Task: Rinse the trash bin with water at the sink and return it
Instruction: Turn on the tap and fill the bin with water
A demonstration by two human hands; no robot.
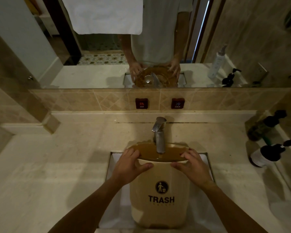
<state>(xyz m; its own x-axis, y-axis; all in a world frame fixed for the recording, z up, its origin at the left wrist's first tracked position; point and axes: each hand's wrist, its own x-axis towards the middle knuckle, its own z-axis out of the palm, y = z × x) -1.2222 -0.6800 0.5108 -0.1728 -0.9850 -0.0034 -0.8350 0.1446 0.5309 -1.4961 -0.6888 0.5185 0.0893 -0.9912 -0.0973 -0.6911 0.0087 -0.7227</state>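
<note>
— Where the bin's base drops into the sink (208, 163), what is hidden?

— Its bottom is cut off by the lower edge, and the basin is mostly covered. The water level inside cannot be told.

— How is the trash bin (160, 195) set?

— It is stood upright, long axis vertical, mouth opened upward under the faucet (159, 137), its "TRASH" label turned toward the viewer.

— And the hands?

— The rim is gripped by the left hand (130, 163) and right hand (192, 164), thumbs on the front wall, fingers curled over the edge.
</note>
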